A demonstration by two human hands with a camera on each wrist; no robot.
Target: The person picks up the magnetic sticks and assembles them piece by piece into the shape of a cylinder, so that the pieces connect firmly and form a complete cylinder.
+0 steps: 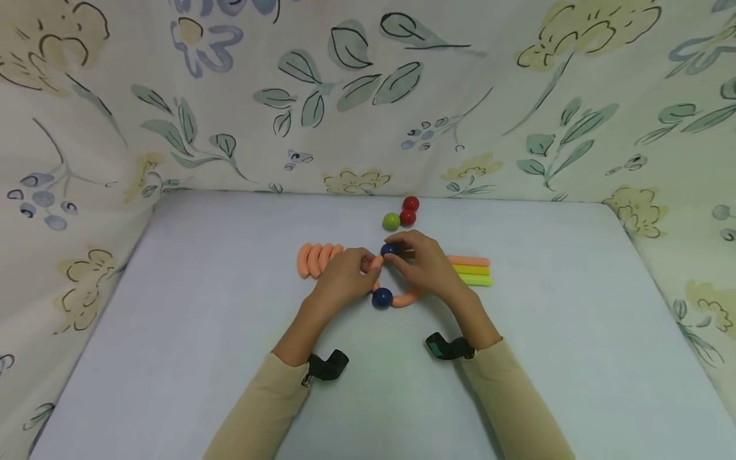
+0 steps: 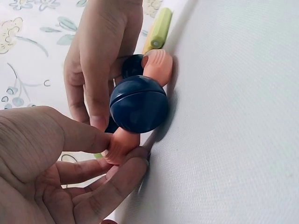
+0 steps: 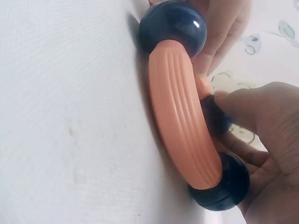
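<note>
My left hand (image 1: 343,279) pinches a curved orange rod (image 2: 122,143) between thumb and fingers. One end of that rod meets a dark blue ball (image 1: 382,298) resting on the table. Across from it, my right hand (image 1: 428,265) grips another dark blue ball (image 1: 389,250) at the rod's far end. A second curved orange rod (image 3: 180,116) runs from the near ball to a third dark blue ball (image 3: 226,184), which the right hand hides in the head view. Together the pieces form part of a ring.
Several curved orange rods (image 1: 313,260) lie in a row left of the hands. Straight orange (image 1: 474,260), yellow (image 1: 473,270) and yellow-green rods (image 1: 477,280) lie right. Behind are a green ball (image 1: 391,222) and two red balls (image 1: 408,217) on the white table (image 1: 172,319).
</note>
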